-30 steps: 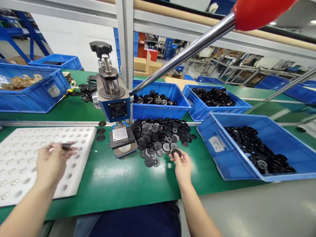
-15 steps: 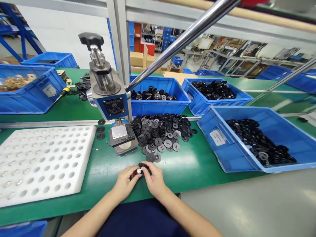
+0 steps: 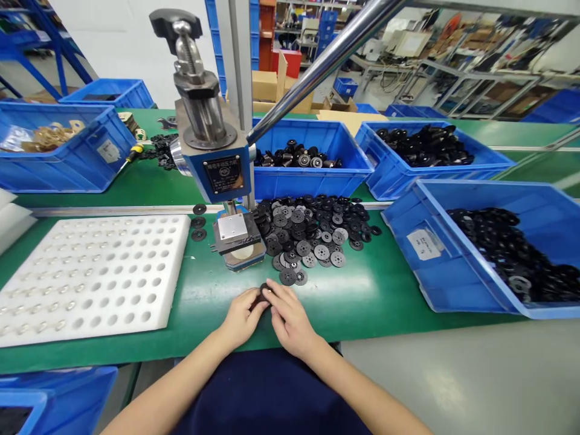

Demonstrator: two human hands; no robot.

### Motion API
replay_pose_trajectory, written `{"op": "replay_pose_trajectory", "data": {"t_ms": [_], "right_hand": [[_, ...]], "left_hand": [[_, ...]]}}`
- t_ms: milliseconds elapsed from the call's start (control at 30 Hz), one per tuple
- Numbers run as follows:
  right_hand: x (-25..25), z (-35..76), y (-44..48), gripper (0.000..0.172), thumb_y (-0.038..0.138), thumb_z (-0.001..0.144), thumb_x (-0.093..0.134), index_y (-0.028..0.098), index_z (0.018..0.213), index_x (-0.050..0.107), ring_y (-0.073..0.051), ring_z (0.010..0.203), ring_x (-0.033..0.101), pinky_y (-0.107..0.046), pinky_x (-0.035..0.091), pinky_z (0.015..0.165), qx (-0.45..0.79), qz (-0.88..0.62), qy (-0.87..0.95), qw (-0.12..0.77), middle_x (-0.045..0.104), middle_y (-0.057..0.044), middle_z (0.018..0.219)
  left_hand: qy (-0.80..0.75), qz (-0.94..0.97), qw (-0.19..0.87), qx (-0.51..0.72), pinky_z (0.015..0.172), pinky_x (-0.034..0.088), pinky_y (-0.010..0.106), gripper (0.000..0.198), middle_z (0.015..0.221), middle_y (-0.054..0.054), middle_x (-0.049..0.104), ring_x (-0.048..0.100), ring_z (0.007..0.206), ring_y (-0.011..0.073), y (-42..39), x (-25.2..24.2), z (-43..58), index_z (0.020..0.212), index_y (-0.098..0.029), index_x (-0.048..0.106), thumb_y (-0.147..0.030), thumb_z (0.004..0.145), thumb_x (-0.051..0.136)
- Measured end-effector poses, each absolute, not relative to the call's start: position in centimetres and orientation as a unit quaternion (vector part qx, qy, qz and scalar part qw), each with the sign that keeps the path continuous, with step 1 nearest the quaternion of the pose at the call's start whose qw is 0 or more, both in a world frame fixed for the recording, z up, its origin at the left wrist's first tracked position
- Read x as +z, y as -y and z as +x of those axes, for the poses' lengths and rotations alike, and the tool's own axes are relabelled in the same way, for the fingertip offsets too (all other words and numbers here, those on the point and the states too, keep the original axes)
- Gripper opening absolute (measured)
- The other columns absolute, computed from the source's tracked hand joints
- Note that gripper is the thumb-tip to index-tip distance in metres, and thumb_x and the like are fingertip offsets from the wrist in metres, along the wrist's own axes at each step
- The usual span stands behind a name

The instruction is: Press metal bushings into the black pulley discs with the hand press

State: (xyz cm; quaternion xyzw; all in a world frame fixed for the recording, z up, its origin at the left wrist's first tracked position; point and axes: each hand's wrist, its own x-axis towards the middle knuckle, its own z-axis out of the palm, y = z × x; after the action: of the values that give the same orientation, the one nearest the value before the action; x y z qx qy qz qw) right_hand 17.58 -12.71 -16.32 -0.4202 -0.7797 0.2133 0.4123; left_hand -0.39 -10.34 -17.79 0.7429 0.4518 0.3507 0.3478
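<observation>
Black part (image 3: 261,296) lies between both hands, axis hidden; left hand (image 3: 240,318) pinches it; right hand (image 3: 292,321) touches it, grip unclear.

Black discs (image 3: 321,252) on a green table (image 3: 362,296), among blue bins (image 3: 410,278).
The held part (image 3: 264,287) was black; the discs ran from black to grey, many dotted with rings of small holes. At left, the white tray (image 3: 181,232) bore a grid of round holes. The press (image 3: 242,181) was blue, its plate (image 3: 224,175) black with pale lettering, its lever (image 3: 317,72) shiny silver. The right near bin wore a white label (image 3: 426,243); far left, the screwdriver (image 3: 135,152) was yellow and black.
</observation>
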Motion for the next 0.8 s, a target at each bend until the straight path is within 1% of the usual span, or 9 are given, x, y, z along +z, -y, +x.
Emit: {"op": "replay_pose_trajectory", "data": {"t_ms": [133, 200, 267, 333, 367, 433, 567, 667, 800], "right_hand": [[-15.6, 17.9, 13.3, 0.059, 0.014, 0.093, 0.044, 0.023, 0.151, 0.038, -0.022, 0.138, 0.047, -0.048, 0.046, 0.111, 0.212, -0.409, 0.806, 0.371, 0.049, -0.012, 0.15], [-15.1, 19.1, 12.3, 0.056, 0.02, 0.094, 0.047, 0.024, 0.149, 0.041, -0.023, 0.136, 0.048, -0.048, 0.045, 0.111, 0.177, -0.42, 0.808, 0.373, 0.051, -0.011, 0.148], [-14.5, 21.6, 10.3, 0.05, 0.027, 0.093, 0.05, 0.026, 0.143, 0.05, -0.024, 0.133, 0.051, -0.048, 0.045, 0.11, 0.116, -0.496, 0.78, 0.363, 0.055, -0.01, 0.143], [-14.0, 25.1, 7.4, 0.044, 0.031, 0.092, 0.05, 0.027, 0.135, 0.058, -0.026, 0.128, 0.052, -0.049, 0.045, 0.108, 0.037, -0.625, 0.708, 0.327, 0.06, -0.01, 0.137], [-13.7, 27.1, 5.9, 0.042, 0.033, 0.092, 0.049, 0.027, 0.133, 0.06, -0.026, 0.127, 0.053, -0.049, 0.045, 0.106, -0.003, -0.693, 0.656, 0.298, 0.061, -0.009, 0.135], [-13.2, 30.9, 3.3, 0.046, 0.034, 0.093, 0.044, 0.021, 0.136, 0.057, -0.031, 0.127, 0.05, -0.055, 0.043, 0.104, -0.034, -0.736, 0.612, 0.288, 0.06, -0.014, 0.136], [-13.4, 35.5, 1.2, 0.047, 0.031, 0.093, 0.039, 0.022, 0.136, 0.057, -0.032, 0.123, 0.051, -0.056, 0.043, 0.099, -0.054, -0.761, 0.581, 0.283, 0.062, -0.014, 0.132], [-14.5, 36.4, 1.9, 0.042, 0.031, 0.092, 0.04, 0.023, 0.125, 0.065, -0.031, 0.115, 0.055, -0.054, 0.045, 0.096, -0.052, -0.756, 0.587, 0.284, 0.066, -0.013, 0.122], [-16.1, 37.4, 4.2, 0.037, 0.033, 0.091, 0.042, 0.018, 0.109, 0.071, -0.03, 0.099, 0.06, -0.054, 0.047, 0.091, -0.053, -0.741, 0.6, 0.298, 0.069, -0.016, 0.106]], "left_hand": [[-0.457, 0.733, 0.362, 0.35, 0.075, 0.051, 0.031, 0.016, 0.085, 0.006, 0.068, 0.063, 0.078, 0.0193, 10.3, -17.8, -0.5, 0.093, -0.019, 0.064, -0.03, 0.094, 0.052], [-0.473, 0.723, 0.364, 0.348, 0.072, 0.05, 0.03, 0.018, 0.083, 0.005, 0.067, 0.062, 0.075, 0.0187, 10.2, -17.8, -0.5, 0.095, -0.019, 0.065, -0.034, 0.094, 0.054], [-0.496, 0.709, 0.363, 0.346, 0.067, 0.048, 0.029, 0.022, 0.078, 0.003, 0.066, 0.059, 0.069, 0.0178, 10.1, -18.0, -0.6, 0.095, -0.019, 0.066, -0.038, 0.092, 0.056], [-0.514, 0.693, 0.366, 0.35, 0.065, 0.047, 0.028, 0.025, 0.074, 0.002, 0.065, 0.057, 0.066, 0.0173, 10.1, -18.1, -0.5, 0.095, -0.018, 0.067, -0.041, 0.09, 0.058], [-0.518, 0.685, 0.371, 0.353, 0.064, 0.047, 0.028, 0.026, 0.074, 0.002, 0.065, 0.058, 0.065, 0.0173, 10.0, -18.1, -0.5, 0.095, -0.018, 0.067, -0.041, 0.089, 0.058], [-0.521, 0.672, 0.382, 0.362, 0.065, 0.048, 0.028, 0.028, 0.075, 0.003, 0.067, 0.06, 0.067, 0.0176, 9.9, -17.9, -0.4, 0.095, -0.017, 0.067, -0.042, 0.088, 0.058], [-0.519, 0.661, 0.38, 0.386, 0.061, 0.048, 0.026, 0.025, 0.07, 0.003, 0.067, 0.058, 0.062, 0.0162, 9.7, -16.3, -0.2, 0.086, -0.017, 0.069, -0.04, 0.085, 0.059], [-0.501, 0.666, 0.374, 0.407, 0.059, 0.047, 0.026, 0.022, 0.068, 0.002, 0.065, 0.057, 0.06, 0.0156, 9.6, -14.9, -0.1, 0.079, -0.018, 0.068, -0.038, 0.085, 0.06], [-0.5, 0.663, 0.366, 0.42, 0.058, 0.047, 0.025, 0.019, 0.068, 0.002, 0.065, 0.056, 0.06, 0.015, 9.5, -14.7, 0.1, 0.076, -0.018, 0.067, -0.032, 0.085, 0.06]]}}
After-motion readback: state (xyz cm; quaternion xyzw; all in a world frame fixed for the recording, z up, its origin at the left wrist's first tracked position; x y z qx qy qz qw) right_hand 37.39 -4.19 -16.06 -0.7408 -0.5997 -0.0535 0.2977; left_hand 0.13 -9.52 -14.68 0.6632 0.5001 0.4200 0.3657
